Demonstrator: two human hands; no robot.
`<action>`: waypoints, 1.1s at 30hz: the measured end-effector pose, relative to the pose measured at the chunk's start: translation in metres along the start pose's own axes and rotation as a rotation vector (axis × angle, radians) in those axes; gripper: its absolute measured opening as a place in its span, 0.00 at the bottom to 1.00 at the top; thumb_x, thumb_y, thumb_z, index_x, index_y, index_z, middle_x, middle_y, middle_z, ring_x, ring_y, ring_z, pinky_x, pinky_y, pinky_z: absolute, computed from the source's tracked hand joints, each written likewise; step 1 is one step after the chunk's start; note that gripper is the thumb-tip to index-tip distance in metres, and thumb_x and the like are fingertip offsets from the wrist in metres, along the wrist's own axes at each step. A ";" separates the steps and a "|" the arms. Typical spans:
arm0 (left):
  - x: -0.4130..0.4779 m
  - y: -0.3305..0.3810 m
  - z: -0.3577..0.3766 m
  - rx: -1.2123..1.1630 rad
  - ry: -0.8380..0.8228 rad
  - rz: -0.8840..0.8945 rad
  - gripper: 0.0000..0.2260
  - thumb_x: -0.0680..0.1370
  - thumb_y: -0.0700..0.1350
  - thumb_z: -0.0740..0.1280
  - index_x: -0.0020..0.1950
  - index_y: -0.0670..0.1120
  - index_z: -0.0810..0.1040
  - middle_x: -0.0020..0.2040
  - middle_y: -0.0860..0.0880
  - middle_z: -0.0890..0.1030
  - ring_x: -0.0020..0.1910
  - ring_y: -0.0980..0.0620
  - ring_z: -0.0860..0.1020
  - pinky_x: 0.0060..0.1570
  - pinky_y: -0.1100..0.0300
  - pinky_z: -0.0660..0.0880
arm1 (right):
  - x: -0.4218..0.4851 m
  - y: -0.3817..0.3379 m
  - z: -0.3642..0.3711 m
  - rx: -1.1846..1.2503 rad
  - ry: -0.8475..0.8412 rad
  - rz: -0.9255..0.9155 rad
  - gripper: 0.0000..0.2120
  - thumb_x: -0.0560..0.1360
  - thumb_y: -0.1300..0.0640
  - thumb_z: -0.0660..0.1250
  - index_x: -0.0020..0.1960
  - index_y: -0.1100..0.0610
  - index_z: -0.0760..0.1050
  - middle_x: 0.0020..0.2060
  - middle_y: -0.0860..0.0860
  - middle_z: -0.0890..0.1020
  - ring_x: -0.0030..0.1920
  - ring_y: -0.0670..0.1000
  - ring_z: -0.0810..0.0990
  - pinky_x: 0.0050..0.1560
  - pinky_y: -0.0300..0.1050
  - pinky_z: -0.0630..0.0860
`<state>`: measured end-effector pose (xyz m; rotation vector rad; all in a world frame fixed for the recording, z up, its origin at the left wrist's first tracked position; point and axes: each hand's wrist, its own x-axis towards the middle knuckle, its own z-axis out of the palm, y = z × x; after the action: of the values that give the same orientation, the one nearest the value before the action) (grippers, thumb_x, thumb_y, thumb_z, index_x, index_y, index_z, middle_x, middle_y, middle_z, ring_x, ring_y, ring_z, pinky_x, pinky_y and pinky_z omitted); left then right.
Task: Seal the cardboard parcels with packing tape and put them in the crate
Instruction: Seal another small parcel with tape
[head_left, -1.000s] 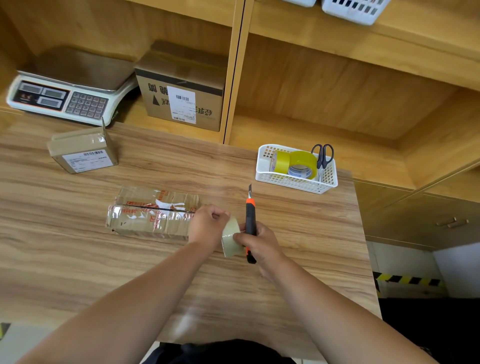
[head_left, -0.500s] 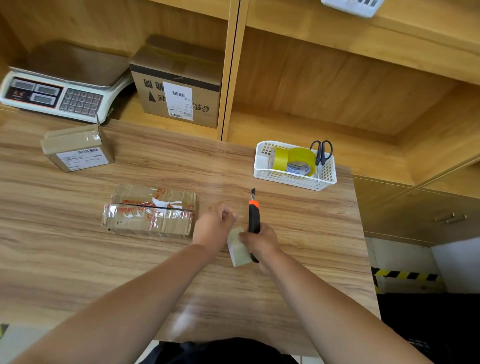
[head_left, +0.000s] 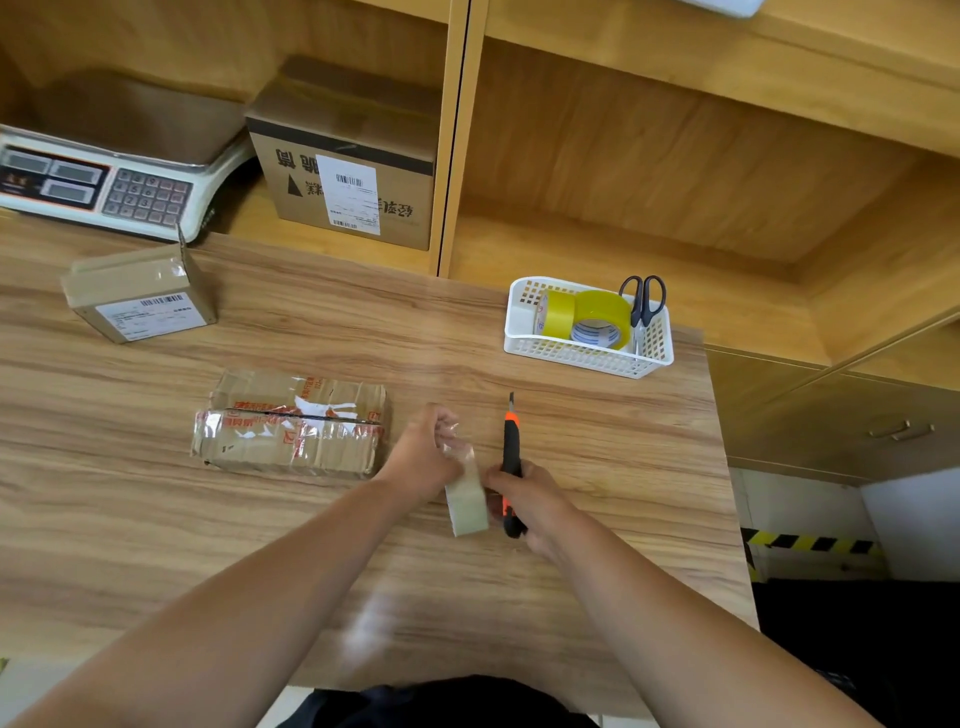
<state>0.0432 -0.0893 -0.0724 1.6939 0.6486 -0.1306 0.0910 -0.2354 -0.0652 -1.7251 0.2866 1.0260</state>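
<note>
1. Left hand (head_left: 422, 457) — fingers curled, pinching the tape end (head_left: 456, 441), a clear, crumpled strip drawn up off the roll (head_left: 467, 506).
2. Right hand (head_left: 527, 501) — closed round the knife (head_left: 511, 452), orange and black, blade out and aimed at the far edge of the worktop (head_left: 649, 441); fingertips against the roll's right side.
3. Roll standing on edge between the two hands, toward the near right of the worktop; resting on the wood or lifted just off it, impossible to tell.
4. Parcel (head_left: 291, 423) lying flat near the middle of the worktop, just left of the left hand; top seam a dark open slit, crossed by worn clear and red-printed tape.
5. Small parcel (head_left: 137, 293) near the far-left corner, white label facing the near edge, one flap raised at its right end.
6. Basket (head_left: 587, 358) by the far-right corner, white and perforated, holding yellow rolls (head_left: 597, 317) and scissors (head_left: 644, 304), handles up.
7. On the shelf beyond the far edge: scale (head_left: 98, 182) at the left, labelled box (head_left: 348, 171) beside it.
</note>
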 end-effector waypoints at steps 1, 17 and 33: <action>0.001 0.000 0.000 0.013 0.009 0.008 0.22 0.70 0.31 0.69 0.58 0.48 0.69 0.53 0.49 0.73 0.44 0.61 0.75 0.39 0.72 0.72 | -0.002 -0.002 -0.003 -0.039 -0.010 -0.012 0.06 0.74 0.63 0.68 0.48 0.58 0.72 0.33 0.53 0.75 0.31 0.50 0.72 0.34 0.44 0.70; 0.004 0.002 0.004 0.151 0.078 0.131 0.22 0.70 0.33 0.70 0.59 0.50 0.71 0.46 0.53 0.71 0.43 0.60 0.72 0.41 0.76 0.67 | -0.021 -0.046 -0.053 -1.541 0.074 -0.481 0.21 0.77 0.34 0.51 0.54 0.47 0.73 0.44 0.47 0.80 0.45 0.52 0.78 0.35 0.44 0.66; 0.005 -0.003 0.010 0.205 0.113 0.229 0.20 0.69 0.27 0.63 0.55 0.48 0.72 0.44 0.56 0.70 0.40 0.59 0.71 0.40 0.77 0.67 | -0.020 -0.047 -0.035 -1.682 0.144 -0.545 0.24 0.78 0.35 0.50 0.55 0.52 0.73 0.47 0.50 0.80 0.48 0.55 0.79 0.36 0.44 0.65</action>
<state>0.0483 -0.0969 -0.0792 1.9717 0.5333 0.0646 0.1260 -0.2517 -0.0169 -3.0285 -1.2742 0.6333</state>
